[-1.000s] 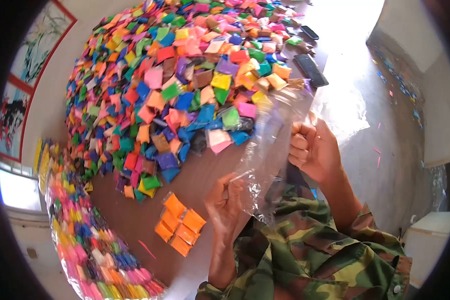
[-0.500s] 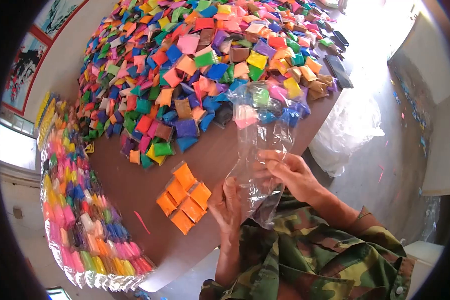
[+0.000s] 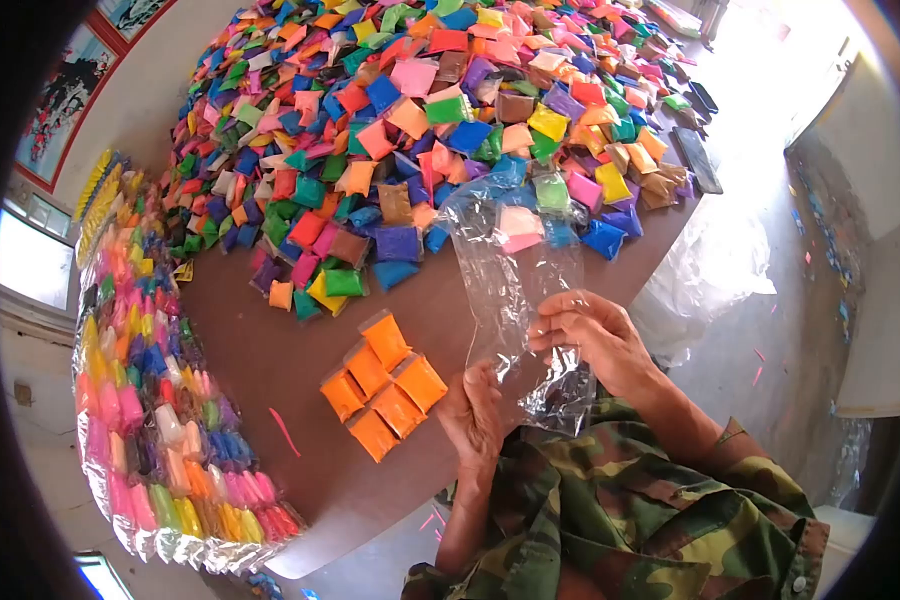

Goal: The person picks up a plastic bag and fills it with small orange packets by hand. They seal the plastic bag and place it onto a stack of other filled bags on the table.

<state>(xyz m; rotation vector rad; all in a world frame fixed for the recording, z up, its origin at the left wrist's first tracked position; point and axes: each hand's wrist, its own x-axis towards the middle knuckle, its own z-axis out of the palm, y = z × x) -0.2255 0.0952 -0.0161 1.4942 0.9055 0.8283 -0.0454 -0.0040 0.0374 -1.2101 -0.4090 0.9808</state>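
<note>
Between my hands hangs a long clear plastic bag (image 3: 515,290), its far end lying over the edge of the packet pile. My left hand (image 3: 473,412) closes on the bag's left edge, thumb up. On its right side, my right hand (image 3: 595,340) pinches the film between thumb and fingers. Through the clear plastic I see the brown table and a pale pink packet. Just left of my left hand, several orange packets (image 3: 384,386) lie together in a flat cluster on the table.
A large heap of colourful small packets (image 3: 400,130) covers the far part of the brown table (image 3: 260,350). Filled clear bags of packets (image 3: 170,430) line the left edge. A dark phone (image 3: 698,160) lies at the right edge, near a white plastic bag (image 3: 710,270) below.
The bag's near end has risen a little off my lap, and its far end has shifted left over the packets. Both hands keep their hold; the view has shifted slightly.
</note>
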